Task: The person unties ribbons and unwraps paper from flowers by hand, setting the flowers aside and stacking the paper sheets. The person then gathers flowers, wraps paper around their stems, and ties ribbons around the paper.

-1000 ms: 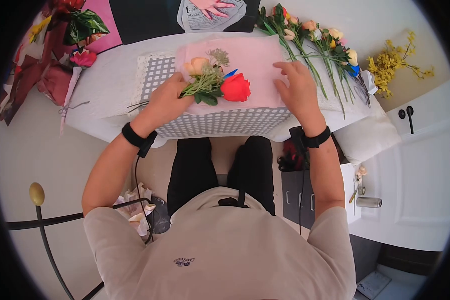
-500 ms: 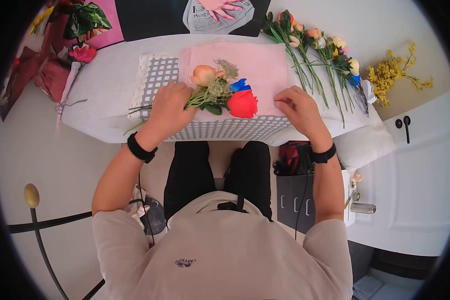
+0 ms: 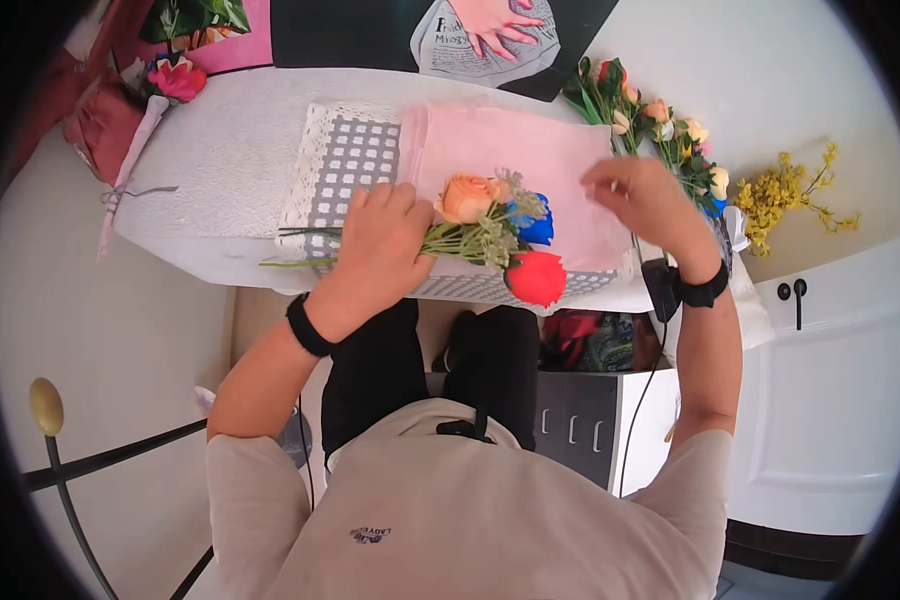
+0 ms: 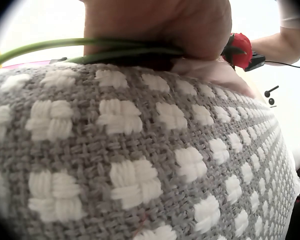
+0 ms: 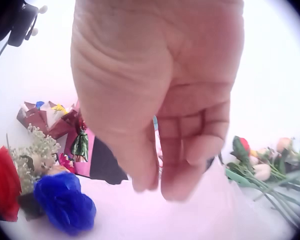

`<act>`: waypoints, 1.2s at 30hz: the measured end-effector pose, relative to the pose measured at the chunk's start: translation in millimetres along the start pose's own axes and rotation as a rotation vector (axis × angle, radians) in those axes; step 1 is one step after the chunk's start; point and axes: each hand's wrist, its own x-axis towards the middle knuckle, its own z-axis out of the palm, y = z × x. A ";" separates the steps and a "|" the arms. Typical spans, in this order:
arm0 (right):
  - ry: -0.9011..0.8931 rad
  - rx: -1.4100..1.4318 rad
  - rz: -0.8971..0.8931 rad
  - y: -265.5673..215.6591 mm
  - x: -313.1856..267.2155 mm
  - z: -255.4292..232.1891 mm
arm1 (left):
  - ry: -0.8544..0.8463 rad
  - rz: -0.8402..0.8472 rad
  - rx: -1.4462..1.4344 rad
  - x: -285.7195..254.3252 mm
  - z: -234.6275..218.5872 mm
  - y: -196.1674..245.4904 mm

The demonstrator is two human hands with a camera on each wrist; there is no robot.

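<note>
My left hand [image 3: 380, 245] grips the stems of a small bunch of artificial flowers, and the stem ends [image 4: 45, 49] stick out past its little-finger side in the left wrist view. The bunch has a peach rose [image 3: 465, 198], a red rose [image 3: 536, 278], a blue flower [image 3: 535, 222] and pale filler sprigs [image 3: 492, 240]. It lies across folded pink wrapping sheets [image 3: 530, 140]. Over the right part of the sheets hovers my right hand [image 3: 655, 205], fingers loosely bent; the right wrist view shows a gap between thumb and fingers, with nothing held.
Several loose flower stems [image 3: 670, 125] lie at the table's right end, near a yellow spray [image 3: 785, 195]. A grey-and-white checked cloth [image 3: 355, 165] runs beneath the sheets. A wrapped bouquet [image 3: 110, 125] is at the far left, and a dark picture board [image 3: 350, 35] stands behind.
The bunch has turned so the blue flower shows more fully and the blooms sit nearer the front edge. My right hand has lifted from the sheet's edge. The head view has shifted.
</note>
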 end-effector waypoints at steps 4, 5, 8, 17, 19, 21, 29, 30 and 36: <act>-0.020 0.197 -0.086 -46.8 58.9 -8.4 | -0.002 0.003 -0.004 1.5 -2.1 1.7; -0.117 0.267 -0.131 -54.6 73.9 -1.4 | 0.000 0.008 -0.010 1.9 -2.4 2.0; -0.319 0.379 -0.139 -59.6 115.3 27.2 | -0.009 -0.004 -0.023 1.5 -3.3 1.6; -0.538 0.656 0.192 -32.5 171.2 88.0 | -0.083 -0.021 -0.069 4.8 -6.0 0.2; -0.531 0.674 0.260 -31.6 174.3 87.9 | -0.101 -0.038 -0.044 5.6 -5.7 0.3; -0.498 0.702 0.289 -33.7 175.5 87.3 | -0.084 -0.031 -0.039 6.5 -4.9 -0.4; -0.441 0.910 0.338 -14.0 169.8 93.5 | -0.065 -0.029 0.017 6.4 0.2 4.5; -0.364 0.972 0.311 -15.2 161.7 90.6 | -0.062 -0.039 0.032 5.6 1.6 4.7; -0.145 0.991 0.216 6.2 100.3 58.9 | -0.044 -0.061 0.066 3.1 2.5 6.5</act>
